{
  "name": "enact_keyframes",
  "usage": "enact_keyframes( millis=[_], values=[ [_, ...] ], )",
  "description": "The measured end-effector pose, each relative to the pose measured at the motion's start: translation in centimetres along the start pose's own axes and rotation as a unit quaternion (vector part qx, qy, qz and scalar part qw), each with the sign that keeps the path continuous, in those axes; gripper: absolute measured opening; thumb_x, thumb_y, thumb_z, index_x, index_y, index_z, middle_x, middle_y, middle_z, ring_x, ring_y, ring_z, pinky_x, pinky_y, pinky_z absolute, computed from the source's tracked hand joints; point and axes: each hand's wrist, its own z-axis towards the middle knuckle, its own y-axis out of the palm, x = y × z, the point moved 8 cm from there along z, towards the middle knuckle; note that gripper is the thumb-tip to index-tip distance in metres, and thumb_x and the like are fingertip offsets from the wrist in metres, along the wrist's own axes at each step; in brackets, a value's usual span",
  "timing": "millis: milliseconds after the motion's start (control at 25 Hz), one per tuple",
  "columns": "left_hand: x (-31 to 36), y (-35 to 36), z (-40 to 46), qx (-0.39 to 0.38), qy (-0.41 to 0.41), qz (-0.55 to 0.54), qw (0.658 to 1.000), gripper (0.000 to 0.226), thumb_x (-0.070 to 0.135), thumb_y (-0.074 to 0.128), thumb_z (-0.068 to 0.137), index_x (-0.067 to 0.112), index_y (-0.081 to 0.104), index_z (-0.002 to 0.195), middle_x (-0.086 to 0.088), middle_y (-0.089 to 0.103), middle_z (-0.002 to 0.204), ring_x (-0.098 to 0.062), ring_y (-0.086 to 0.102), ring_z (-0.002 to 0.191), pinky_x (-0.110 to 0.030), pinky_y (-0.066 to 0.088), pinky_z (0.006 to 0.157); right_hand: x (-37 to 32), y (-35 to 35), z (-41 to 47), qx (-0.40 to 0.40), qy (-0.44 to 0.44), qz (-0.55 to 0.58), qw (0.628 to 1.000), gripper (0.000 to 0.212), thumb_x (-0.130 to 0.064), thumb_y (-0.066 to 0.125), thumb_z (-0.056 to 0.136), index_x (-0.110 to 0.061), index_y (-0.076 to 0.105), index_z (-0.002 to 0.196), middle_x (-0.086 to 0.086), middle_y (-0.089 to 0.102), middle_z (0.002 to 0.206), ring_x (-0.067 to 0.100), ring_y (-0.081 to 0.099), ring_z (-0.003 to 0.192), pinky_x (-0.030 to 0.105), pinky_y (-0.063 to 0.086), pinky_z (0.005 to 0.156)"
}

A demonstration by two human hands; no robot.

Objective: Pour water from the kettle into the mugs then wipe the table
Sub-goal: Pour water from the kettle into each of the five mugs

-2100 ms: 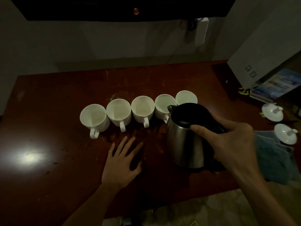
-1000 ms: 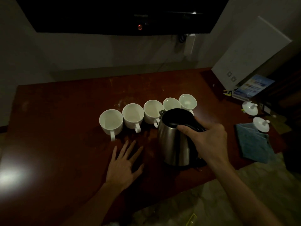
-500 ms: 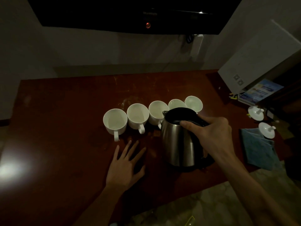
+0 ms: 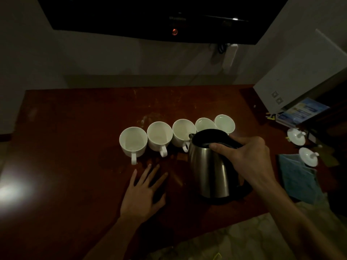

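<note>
**Kettle in hand, five mugs lined up**

While the room's pretty dim, some lettering shows on the bottom bezel of the dark screen (image 4: 150,17) on the wall, but it's too blurry to read. Same deal with the blue leaflet (image 4: 302,111) past the tabletop's right edge: print on it, none legible.

Hands now. Right hand (image 4: 249,158) comes in from the near right corner, fingers wrapped round the black handle on top of the steel kettle (image 4: 208,173), thumb hooked over the front. Kettle sits upright near the front edge, right of centre, spout toward the mugs. Left hand (image 4: 142,192) lies flat on the tabletop (image 4: 75,137), fingers spread and relaxed, grasping nothing, fingertips just short of the mugs (image 4: 159,136).

Those five white mugs run in a row across the middle. A blue cloth (image 4: 298,181) lies at the right edge, with two white lids (image 4: 308,156) beside it.
</note>
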Motion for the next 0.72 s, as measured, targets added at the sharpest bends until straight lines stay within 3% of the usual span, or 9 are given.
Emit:
enact_keyframes(
  millis=[200,360,720],
  values=[
    [-0.08,-0.03,-0.04,0.002,-0.004,-0.006,1.0,0.067,0.064,0.04,0.095,0.04,0.027,0.156,0.001,0.02,0.166,-0.023,0.007,0.155,-0.055,0.007,0.119,-0.27,0.26,0.48,-0.017,-0.015,-0.003,1.0,0.081,-0.067,0.079,0.055,-0.023,0.074,0.122,-0.003,0.078,0.1,0.008,0.071,0.085,0.036,0.062,0.075],
    [-0.1,-0.02,0.02,0.003,-0.006,-0.006,1.0,0.066,0.064,0.038,0.097,0.04,0.026,0.157,0.002,0.018,0.166,-0.023,0.007,0.155,-0.056,0.007,0.119,-0.36,0.29,0.42,-0.023,-0.018,0.001,1.0,0.088,-0.073,0.075,0.05,-0.023,0.073,0.123,-0.003,0.078,0.102,0.009,0.072,0.086,0.039,0.063,0.076],
    [-0.12,0.06,0.12,0.003,-0.006,-0.004,1.0,0.067,0.065,0.041,0.095,0.04,0.028,0.156,0.001,0.022,0.165,-0.022,0.007,0.155,-0.055,0.007,0.12,-0.19,-0.1,0.03,-0.018,-0.016,-0.006,1.0,0.063,-0.056,0.083,0.063,-0.026,0.075,0.117,-0.011,0.075,0.086,0.005,0.071,0.074,0.033,0.062,0.068]
  ],
)
